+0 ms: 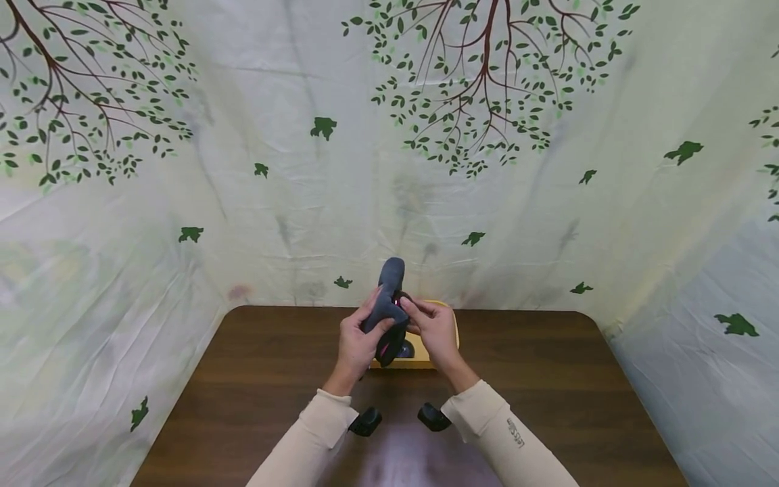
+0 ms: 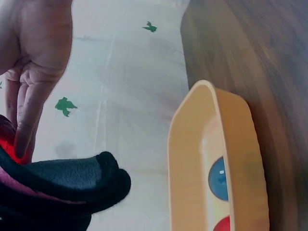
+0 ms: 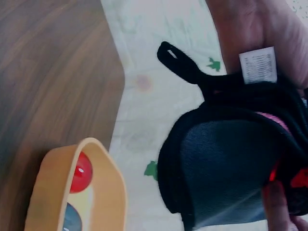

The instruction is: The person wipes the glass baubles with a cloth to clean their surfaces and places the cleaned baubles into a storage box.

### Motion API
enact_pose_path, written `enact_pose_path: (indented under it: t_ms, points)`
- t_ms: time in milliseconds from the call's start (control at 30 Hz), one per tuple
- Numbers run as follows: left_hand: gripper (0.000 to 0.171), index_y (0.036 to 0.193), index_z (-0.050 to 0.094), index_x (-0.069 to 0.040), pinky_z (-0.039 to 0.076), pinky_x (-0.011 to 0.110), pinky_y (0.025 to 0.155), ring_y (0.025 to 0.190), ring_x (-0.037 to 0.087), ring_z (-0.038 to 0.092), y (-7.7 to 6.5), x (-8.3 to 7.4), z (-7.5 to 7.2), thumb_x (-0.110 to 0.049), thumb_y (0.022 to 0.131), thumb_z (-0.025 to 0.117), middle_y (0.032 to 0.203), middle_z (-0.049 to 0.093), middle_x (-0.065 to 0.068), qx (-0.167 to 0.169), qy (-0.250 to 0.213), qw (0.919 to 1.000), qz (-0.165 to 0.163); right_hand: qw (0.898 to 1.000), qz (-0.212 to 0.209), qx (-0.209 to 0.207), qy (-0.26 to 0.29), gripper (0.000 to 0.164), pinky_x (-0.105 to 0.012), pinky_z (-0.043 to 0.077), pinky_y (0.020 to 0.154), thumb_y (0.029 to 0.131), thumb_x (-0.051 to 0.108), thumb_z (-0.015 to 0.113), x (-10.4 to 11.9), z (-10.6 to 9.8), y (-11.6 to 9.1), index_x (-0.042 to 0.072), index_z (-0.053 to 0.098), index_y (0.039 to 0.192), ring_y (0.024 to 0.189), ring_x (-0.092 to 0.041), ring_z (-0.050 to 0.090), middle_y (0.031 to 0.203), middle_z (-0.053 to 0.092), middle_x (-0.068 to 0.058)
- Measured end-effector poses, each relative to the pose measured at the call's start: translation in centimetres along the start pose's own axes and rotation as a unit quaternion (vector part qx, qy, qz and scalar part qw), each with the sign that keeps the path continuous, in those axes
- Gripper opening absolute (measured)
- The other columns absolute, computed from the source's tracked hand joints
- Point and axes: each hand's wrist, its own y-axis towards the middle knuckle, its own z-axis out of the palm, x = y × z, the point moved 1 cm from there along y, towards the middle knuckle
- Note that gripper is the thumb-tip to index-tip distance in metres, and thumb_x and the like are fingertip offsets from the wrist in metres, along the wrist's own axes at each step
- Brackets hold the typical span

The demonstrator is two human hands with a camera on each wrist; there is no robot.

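A dark grey oven mitt [image 1: 391,276] with black trim, pink lining, a hanging loop and a white tag [image 3: 258,65] is held up over the tray, tilted with its rounded end away. My left hand [image 1: 358,341] grips its left side and lower part, thumb across the front. At the mitt's right side my right hand [image 1: 437,331] pinches a small glossy red and dark thing [image 2: 10,144] between thumb and fingers. Part of that thing is hidden by the fingers and mitt, so I cannot tell what it is.
Below the mitt stands a yellow tray [image 1: 420,364], with a red ball [image 3: 82,172] and a blue ball [image 2: 219,178] inside. The brown wooden table [image 1: 535,379] ends at a pale leaf-printed cloth [image 1: 377,169] behind. Black cameras [image 1: 366,421] sit at both wrists.
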Motion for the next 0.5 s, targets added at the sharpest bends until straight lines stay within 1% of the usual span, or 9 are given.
enact_pose_path:
  t_ms: [33,100,200,267,333,400,500]
  points:
    - [0.053,0.135,0.053,0.002,0.042,0.030,0.101,0.130,0.029,0.045,0.0,0.0,0.0,0.001,0.085,0.070,0.141,0.048,0.016,0.000,0.003,1.0000,0.003,1.000,0.004,0.006,-0.006,0.037,-0.039,0.056,0.078,0.091,0.020,0.068,0.1,-0.1,0.0,-0.008,0.066,0.116,0.089,-0.024,0.071,0.107,0.069,-0.022]
    - [0.051,0.134,0.053,0.003,0.045,0.030,0.099,0.127,0.029,0.049,0.0,-0.1,-0.1,-0.001,0.086,0.069,0.139,0.050,0.018,-0.009,0.001,0.9999,-0.005,0.999,0.005,0.033,-0.021,0.037,-0.041,0.056,0.081,0.092,0.019,0.066,0.3,-0.3,0.0,-0.007,0.064,0.119,0.092,-0.027,0.070,0.109,0.068,-0.022]
    - [0.048,0.134,0.052,0.005,0.049,0.029,0.094,0.119,0.024,0.057,0.1,-0.2,-0.2,-0.003,0.089,0.067,0.135,0.053,0.021,-0.035,-0.045,0.9970,-0.052,0.994,-0.008,0.097,-0.058,0.038,-0.043,0.054,0.085,0.093,0.013,0.066,0.6,-1.0,0.1,-0.006,0.061,0.125,0.100,-0.030,0.067,0.115,0.065,-0.023]
    - [0.046,0.133,0.052,0.007,0.051,0.028,0.091,0.111,0.019,0.061,0.2,-0.4,-0.3,-0.003,0.090,0.066,0.132,0.055,0.025,-0.057,-0.087,0.9908,-0.086,0.986,-0.035,0.140,-0.088,0.040,-0.044,0.053,0.088,0.091,0.009,0.067,0.8,-1.5,0.3,-0.004,0.059,0.128,0.104,-0.032,0.065,0.119,0.064,-0.022]
    - [0.045,0.133,0.051,0.009,0.053,0.027,0.088,0.103,0.014,0.064,0.2,-0.5,-0.4,-0.003,0.091,0.064,0.129,0.057,0.026,-0.069,-0.116,0.9840,-0.115,0.976,-0.070,0.167,-0.119,0.046,-0.043,0.052,0.090,0.087,0.007,0.071,0.9,-2.0,0.5,-0.002,0.058,0.130,0.108,-0.032,0.063,0.122,0.063,-0.021]
    - [0.043,0.132,0.051,0.010,0.054,0.026,0.086,0.097,0.011,0.065,0.2,-0.6,-0.4,-0.003,0.093,0.062,0.125,0.059,0.025,-0.068,-0.129,0.9802,-0.134,0.966,-0.111,0.177,-0.151,0.050,-0.043,0.052,0.091,0.084,0.007,0.075,0.9,-2.3,0.7,0.001,0.059,0.131,0.109,-0.030,0.062,0.125,0.062,-0.018]
    - [0.041,0.131,0.051,0.012,0.054,0.025,0.083,0.093,0.009,0.066,0.0,-0.5,-0.4,-0.004,0.094,0.060,0.119,0.063,0.019,-0.054,-0.132,0.9790,-0.146,0.953,-0.167,0.192,-0.167,0.055,-0.046,0.050,0.093,0.079,0.001,0.077,0.9,-2.5,1.0,0.002,0.059,0.131,0.116,-0.031,0.058,0.130,0.059,-0.016]
